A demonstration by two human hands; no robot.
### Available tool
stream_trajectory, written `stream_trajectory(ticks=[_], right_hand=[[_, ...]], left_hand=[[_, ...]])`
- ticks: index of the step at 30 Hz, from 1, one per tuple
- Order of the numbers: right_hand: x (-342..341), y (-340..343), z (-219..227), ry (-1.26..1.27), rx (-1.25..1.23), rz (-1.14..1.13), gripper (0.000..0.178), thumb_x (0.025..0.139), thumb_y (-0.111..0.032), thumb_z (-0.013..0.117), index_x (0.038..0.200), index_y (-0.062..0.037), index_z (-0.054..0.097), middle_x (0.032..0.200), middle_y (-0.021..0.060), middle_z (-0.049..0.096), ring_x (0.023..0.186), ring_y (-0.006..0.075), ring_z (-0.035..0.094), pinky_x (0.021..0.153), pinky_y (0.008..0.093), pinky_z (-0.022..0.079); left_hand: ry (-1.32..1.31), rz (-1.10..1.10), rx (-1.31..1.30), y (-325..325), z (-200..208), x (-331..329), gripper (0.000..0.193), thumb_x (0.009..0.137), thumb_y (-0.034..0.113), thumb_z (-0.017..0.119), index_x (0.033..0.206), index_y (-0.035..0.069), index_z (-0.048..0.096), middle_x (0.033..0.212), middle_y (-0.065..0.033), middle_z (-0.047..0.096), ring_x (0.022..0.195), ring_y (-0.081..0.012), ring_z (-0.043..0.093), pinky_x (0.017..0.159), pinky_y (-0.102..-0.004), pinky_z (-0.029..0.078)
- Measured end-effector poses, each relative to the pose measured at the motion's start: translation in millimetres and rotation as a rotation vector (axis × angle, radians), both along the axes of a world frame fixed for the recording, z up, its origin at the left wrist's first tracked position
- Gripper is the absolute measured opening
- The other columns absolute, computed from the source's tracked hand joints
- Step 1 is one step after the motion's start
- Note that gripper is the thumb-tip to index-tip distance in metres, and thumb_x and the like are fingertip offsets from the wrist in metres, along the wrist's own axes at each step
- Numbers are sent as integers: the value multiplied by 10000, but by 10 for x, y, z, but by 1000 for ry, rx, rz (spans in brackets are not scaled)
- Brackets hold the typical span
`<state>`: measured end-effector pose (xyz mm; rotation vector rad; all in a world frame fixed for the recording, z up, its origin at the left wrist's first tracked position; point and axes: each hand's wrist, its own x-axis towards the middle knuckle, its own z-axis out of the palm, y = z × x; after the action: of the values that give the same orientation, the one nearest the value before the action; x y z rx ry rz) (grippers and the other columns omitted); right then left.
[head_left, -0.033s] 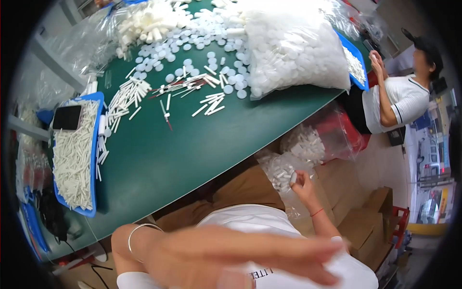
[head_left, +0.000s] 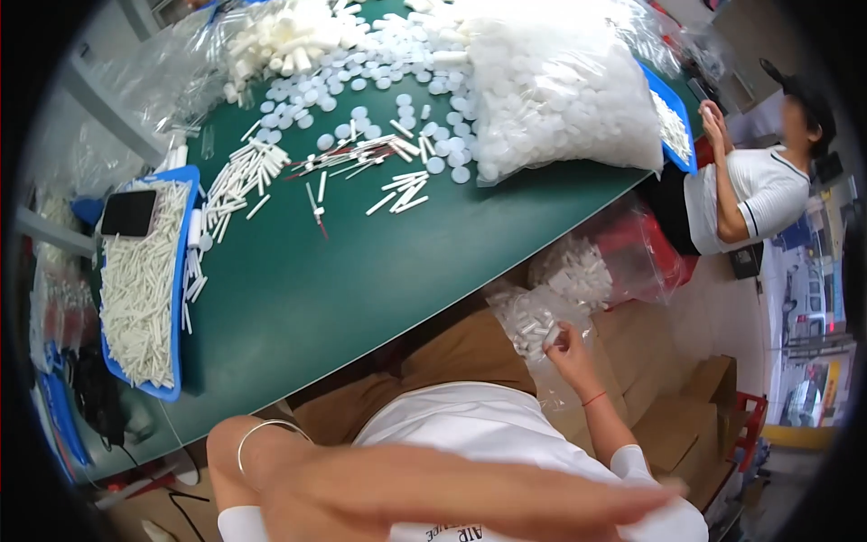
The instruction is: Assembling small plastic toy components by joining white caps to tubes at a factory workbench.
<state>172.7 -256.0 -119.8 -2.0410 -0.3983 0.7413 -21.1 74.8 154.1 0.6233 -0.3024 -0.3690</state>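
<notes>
Close to the camera, my left hand (head_left: 452, 488) is stretched flat across my white shirt, its fingers extended and holding nothing visible. A silver bangle (head_left: 242, 452) circles that wrist. Over on the right, below the table edge, my right hand (head_left: 569, 352) pinches a small white cylindrical piece (head_left: 551, 336) between thumb and fingers. Beneath it lies an open clear plastic bag (head_left: 546, 375) with small white pieces (head_left: 531, 327) inside. A second clear bag of similar white pieces (head_left: 578, 275) adjoins it.
On the green table (head_left: 298, 307) are a blue tray (head_left: 185, 307) of white sticks with a phone (head_left: 129, 213), loose sticks (head_left: 244, 176), round translucent caps (head_left: 325, 143) and a large stuffed bag (head_left: 564, 108). Cardboard boxes (head_left: 682, 425) stand right. Another person (head_left: 759, 185) is at far right.
My left hand's fingertips reach a little farther right and look less spread. My right hand stays over the bag with the white piece.
</notes>
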Motion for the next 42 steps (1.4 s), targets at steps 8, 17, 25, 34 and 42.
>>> stream_trajectory(ticks=[8, 17, 25, 34, 42], right_hand=[[-35, 686, 641, -159, 122, 268, 559, 849, -163, 678, 1338, -3, 459, 1203, 152, 601, 973, 196, 626, 818, 307, 503], [-250, 2666, 1849, -623, 538, 745, 221, 808, -44, 690, 1017, 2, 637, 897, 112, 648, 687, 168, 623, 624, 274, 511], [-425, 3699, 1661, -976, 402, 734, 199, 815, -233, 698, 740, -49, 678, 686, 89, 589, 590, 264, 596, 542, 373, 476], [-637, 3971, 1399, -1319, 337, 875, 106, 773, -121, 642, 728, -65, 564, 758, 90, 559, 730, 257, 575, 659, 378, 450], [-446, 3954, 1509, -587, 506, 719, 153, 779, -37, 682, 792, -25, 530, 666, 78, 602, 632, 188, 611, 604, 287, 480]], left_hand=[[27, 322, 124, 296, -56, -386, 777, 878, 540, 521, 1324, -63, 318, 1285, -212, 364, 1191, -331, 416, 1055, -397, 190], [-123, 833, 328, 526, 25, -733, 479, 917, 403, 514, 1156, -10, 469, 996, -134, 469, 963, -272, 491, 898, -366, 357], [-279, 1200, 569, 891, 248, -616, 268, 952, 282, 509, 1006, 37, 603, 740, -65, 562, 761, -219, 558, 759, -339, 506], [131, 1348, 2289, 1715, -1226, -343, 102, 769, 130, 699, 826, 46, 684, 833, -91, 560, 862, -279, 563, 732, -372, 475], [68, 1377, 1979, 1697, -1400, -246, 100, 834, 41, 621, 912, 17, 563, 850, -91, 611, 708, -229, 607, 644, -310, 497]])
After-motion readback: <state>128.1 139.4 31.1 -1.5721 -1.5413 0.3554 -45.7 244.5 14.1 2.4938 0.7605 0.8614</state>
